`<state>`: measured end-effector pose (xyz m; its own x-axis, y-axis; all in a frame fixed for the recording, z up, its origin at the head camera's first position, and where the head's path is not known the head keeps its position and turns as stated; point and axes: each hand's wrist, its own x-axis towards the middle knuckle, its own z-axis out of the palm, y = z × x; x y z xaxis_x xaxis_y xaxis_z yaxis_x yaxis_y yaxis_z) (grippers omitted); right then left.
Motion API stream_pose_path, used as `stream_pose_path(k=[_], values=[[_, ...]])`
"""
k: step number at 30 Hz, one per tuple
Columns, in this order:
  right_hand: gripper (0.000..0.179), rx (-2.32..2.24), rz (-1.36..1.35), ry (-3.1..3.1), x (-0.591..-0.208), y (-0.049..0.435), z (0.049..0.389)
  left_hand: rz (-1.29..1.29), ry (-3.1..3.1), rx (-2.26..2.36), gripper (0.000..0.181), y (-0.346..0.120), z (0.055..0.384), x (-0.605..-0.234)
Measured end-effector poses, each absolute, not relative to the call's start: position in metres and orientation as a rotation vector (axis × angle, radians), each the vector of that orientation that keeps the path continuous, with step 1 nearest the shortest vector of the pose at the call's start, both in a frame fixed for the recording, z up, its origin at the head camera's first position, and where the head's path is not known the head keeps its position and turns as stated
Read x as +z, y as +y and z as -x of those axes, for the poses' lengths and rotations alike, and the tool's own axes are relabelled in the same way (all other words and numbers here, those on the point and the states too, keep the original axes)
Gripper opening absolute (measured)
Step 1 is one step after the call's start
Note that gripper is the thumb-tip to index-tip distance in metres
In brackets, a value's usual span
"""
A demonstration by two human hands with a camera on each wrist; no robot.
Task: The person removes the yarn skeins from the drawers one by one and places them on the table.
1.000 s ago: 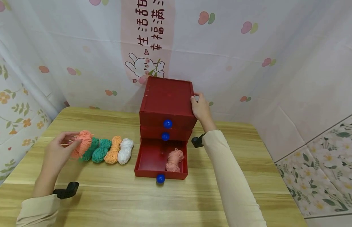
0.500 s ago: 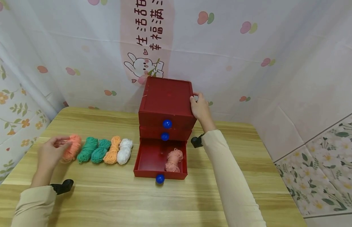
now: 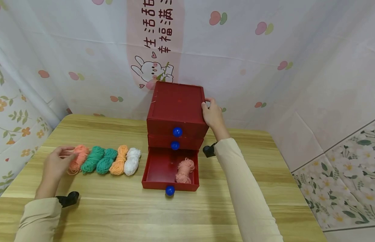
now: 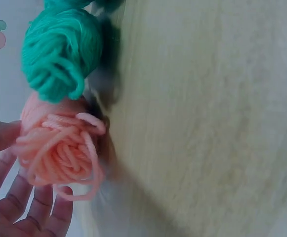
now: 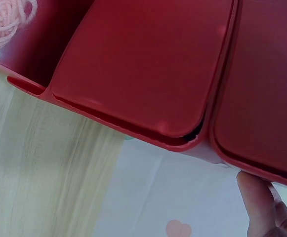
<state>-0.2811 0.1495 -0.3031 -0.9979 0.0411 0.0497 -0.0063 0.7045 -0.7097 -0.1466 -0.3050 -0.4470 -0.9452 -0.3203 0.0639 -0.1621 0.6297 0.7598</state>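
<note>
In the head view my left hand [image 3: 58,165] is at the coral-pink yarn skein [image 3: 79,159], leftmost of a row on the table. The left wrist view shows the thumb at this skein's edge and the other fingers spread loosely beside it. A green skein [image 4: 61,54] lies against it. My right hand [image 3: 215,116] rests against the upper right edge of a red drawer cabinet [image 3: 179,102], the thumb [image 5: 256,193] touching that edge. The cabinet's bottom drawer [image 3: 158,184] is pulled out, with a pale pink skein [image 3: 185,170] inside on the right.
Rightward in the row lie another green skein [image 3: 107,161], an orange skein [image 3: 119,160] and a white skein [image 3: 132,161]. Blue knobs [image 3: 170,191] mark the drawers; the upper two are closed. A printed curtain [image 3: 99,67] hangs behind the wooden table [image 3: 123,215].
My left hand has lowered the coral-pink skein to the table at the left end of the row, and its fingers have loosened. The right hand stays against the cabinet.
</note>
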Motion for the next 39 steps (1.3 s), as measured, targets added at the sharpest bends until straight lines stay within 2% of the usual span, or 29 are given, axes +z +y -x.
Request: stream_pose_path(k=[9,18,24,29,39], values=[[0.047,1.186,0.032,-2.836,-0.304,0.15,0.282,-0.262,-2.658,-0.987,0.033,-0.277,0.146,-0.424],[0.047,1.181,0.027,-2.827,-0.304,0.15,0.284,0.133,-2.625,-1.036,0.022,-0.188,0.145,-0.391],[0.047,1.198,0.037,-2.83,-0.305,0.15,0.285,0.405,-2.765,-1.146,0.02,-0.124,0.144,-0.392],[0.048,1.188,0.038,-2.842,-0.305,0.15,0.284,0.549,-2.882,-1.184,0.024,-0.079,0.143,-0.401],[0.047,1.208,0.045,-2.826,-0.304,0.149,0.283,0.509,-3.072,-1.299,0.045,-0.032,0.147,-0.423]])
